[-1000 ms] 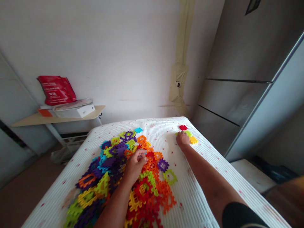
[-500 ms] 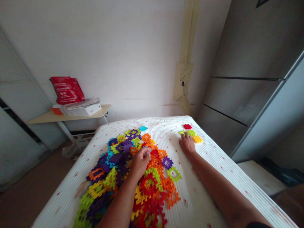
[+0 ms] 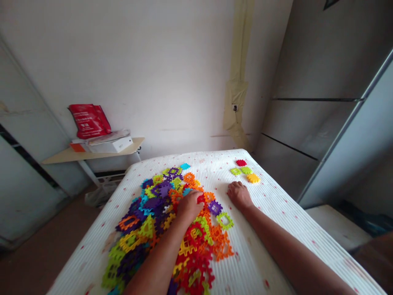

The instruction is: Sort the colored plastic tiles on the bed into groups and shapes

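Both hands' grip loose: left hand (image 3: 190,207) atop the puzzle pile (image 3: 159,213), right hand (image 3: 239,195) just beside it.

Only one thing here carries any writing: the red bag (image 3: 89,120) that stands on the shelf (image 3: 92,153) at the far left has a small patch of white print on its front, too small and blurred to read. The white box (image 3: 112,144) beside it shows no legible label, and neither the plastic pieces (image 3: 172,213) nor the striped bed cover (image 3: 260,246) bears any mark that can be read.
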`<state>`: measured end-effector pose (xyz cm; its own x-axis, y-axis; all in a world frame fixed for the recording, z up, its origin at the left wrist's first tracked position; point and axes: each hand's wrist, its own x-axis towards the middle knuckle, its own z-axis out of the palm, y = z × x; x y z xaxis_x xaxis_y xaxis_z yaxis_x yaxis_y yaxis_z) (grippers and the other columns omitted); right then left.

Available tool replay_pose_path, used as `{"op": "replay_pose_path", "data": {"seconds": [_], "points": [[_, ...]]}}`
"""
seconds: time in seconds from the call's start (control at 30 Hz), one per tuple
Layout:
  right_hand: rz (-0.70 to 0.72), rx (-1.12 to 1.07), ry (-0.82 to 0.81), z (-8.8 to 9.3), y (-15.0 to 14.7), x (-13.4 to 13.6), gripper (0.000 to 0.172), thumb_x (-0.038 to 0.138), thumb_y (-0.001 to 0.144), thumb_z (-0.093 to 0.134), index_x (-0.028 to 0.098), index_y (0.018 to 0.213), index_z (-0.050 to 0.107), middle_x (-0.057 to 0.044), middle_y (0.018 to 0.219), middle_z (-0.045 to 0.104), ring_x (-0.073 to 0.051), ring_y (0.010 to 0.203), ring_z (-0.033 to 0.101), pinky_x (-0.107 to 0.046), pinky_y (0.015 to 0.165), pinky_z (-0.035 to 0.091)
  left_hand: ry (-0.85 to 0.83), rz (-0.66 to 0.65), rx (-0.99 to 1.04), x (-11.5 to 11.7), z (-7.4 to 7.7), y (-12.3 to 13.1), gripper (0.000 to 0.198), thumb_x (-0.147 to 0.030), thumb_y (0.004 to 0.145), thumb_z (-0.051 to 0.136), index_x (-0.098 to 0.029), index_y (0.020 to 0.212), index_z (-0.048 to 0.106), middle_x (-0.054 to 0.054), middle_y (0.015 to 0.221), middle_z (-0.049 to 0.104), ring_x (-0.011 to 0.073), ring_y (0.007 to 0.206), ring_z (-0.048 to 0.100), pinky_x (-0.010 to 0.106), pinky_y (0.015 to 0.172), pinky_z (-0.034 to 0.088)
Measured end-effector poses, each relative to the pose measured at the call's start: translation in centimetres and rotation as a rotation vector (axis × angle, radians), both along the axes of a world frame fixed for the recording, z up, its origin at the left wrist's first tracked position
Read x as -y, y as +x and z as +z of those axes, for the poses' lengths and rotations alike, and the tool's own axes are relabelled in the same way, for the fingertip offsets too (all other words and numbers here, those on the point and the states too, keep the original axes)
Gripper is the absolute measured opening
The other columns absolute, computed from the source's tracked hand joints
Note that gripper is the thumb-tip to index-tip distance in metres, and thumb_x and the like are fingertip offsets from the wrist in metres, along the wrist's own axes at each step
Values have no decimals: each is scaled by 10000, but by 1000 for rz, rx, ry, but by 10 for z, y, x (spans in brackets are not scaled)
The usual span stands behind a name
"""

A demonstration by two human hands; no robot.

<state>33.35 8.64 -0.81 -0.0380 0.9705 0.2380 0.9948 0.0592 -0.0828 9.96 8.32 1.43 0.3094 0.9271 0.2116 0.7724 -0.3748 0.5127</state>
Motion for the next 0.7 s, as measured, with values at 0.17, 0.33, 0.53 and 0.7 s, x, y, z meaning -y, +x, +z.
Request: {"op": "replay_pose_path", "data": {"seconds": [0.17, 0.33, 0.53, 0.7], "points": [[-17, -3, 7, 1, 0, 0, 172, 247, 862, 469, 163, 886, 618, -93, 980, 612, -209, 945, 496, -290, 747, 341, -3, 11, -142, 4, 3, 14, 295, -85, 683, 540, -172, 928, 679, 127, 1064, 640, 243, 939, 614, 347, 845, 438], [-26, -9, 6, 1, 0, 0, 179, 266, 860, 474, 167, 894, 620, -92, 994, 611, -208, 956, 498, -291, 750, 343, 6, 68, -248, 9, 4, 19, 195, -136, 757, 486, -161, 819, 668, 129, 981, 632, 217, 831, 615, 323, 767, 442], [-30, -23, 7, -1, 1, -1, 177, 261, 856, 477, 167, 908, 618, -94, 992, 610, -205, 954, 497, -292, 758, 343, 51, 128, 92, 4, 0, 9, 226, -185, 783, 465, -188, 877, 671, 85, 905, 671, 204, 893, 601, 308, 842, 427], [-29, -33, 13, 0, 0, 0, 168, 252, 852, 480, 168, 889, 620, -90, 989, 610, -204, 951, 496, -289, 753, 340, -22, 214, 580, 1, -2, 0, 253, -312, 736, 527, -180, 888, 680, 33, 679, 643, 193, 680, 601, 285, 644, 463]]}}
